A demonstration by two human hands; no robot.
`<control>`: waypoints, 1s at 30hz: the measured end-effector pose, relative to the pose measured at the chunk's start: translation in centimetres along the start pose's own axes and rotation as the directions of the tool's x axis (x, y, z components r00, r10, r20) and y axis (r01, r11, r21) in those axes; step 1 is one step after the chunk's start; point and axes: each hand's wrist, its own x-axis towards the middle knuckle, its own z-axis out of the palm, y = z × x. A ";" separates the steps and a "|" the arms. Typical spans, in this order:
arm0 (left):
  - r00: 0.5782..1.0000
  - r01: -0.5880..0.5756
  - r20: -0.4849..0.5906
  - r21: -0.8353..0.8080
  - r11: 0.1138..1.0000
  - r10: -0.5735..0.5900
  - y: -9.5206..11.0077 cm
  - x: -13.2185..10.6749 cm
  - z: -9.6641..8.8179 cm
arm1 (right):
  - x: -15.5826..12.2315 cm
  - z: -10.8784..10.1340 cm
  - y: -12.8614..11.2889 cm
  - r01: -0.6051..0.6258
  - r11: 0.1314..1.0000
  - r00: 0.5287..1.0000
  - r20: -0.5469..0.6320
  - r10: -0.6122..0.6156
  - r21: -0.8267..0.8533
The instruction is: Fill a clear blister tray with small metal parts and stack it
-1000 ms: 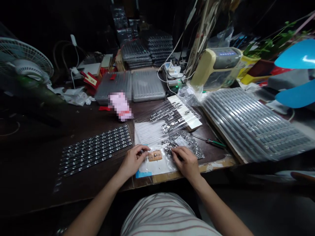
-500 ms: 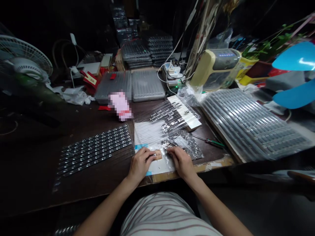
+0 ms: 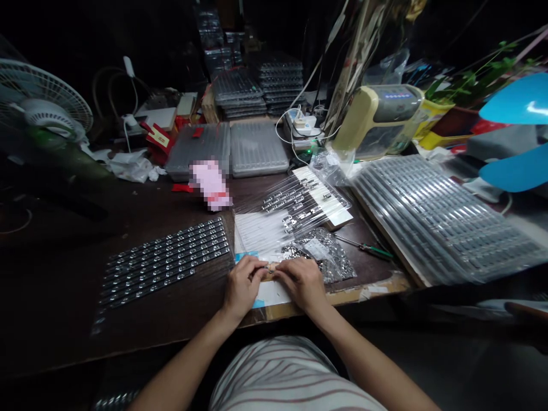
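My left hand (image 3: 242, 284) is closed in a pinch on a small metal part (image 3: 269, 268), just above a tan block mostly hidden by my fingers. From the other side my right hand (image 3: 305, 282) meets it, thumb and fingertips pinched together at the same part; what they hold is too small to make out. Under both hands lies a white sheet (image 3: 274, 292) with blue tape. Right beside my right hand sits a clear bag of small metal pieces (image 3: 340, 265). Beyond it, a clear ribbed tray (image 3: 295, 202) carries several silver parts.
At left lies a tray filled with rows of dark parts (image 3: 166, 260). A green-handled tool (image 3: 377, 251) lies right of the bag. Large ribbed clear trays (image 3: 440, 217) cover the right side. Behind are closed trays (image 3: 259, 148), a power strip (image 3: 303, 125) and a fan (image 3: 47, 108).
My right hand has moved left from the edge of the bag of metal pieces to meet my left hand at the small part. My left hand has stayed nearly in place.
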 end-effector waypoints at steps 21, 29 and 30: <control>0.998 0.056 0.022 -0.079 0.995 -0.055 1.1 1.0 -0.2 | -1.3 -1.7 3.8 0.120 0.959 0.991 0.083 -0.102 -0.257; 0.989 -0.088 0.124 0.028 0.996 0.084 1.5 0.8 1.6 | -0.9 -1.3 3.2 0.041 0.991 0.996 -0.071 -0.050 -0.126; 0.988 -0.095 0.129 0.033 0.995 0.090 1.5 0.7 1.6 | -0.9 -1.4 3.2 0.038 0.993 0.996 -0.077 -0.047 -0.107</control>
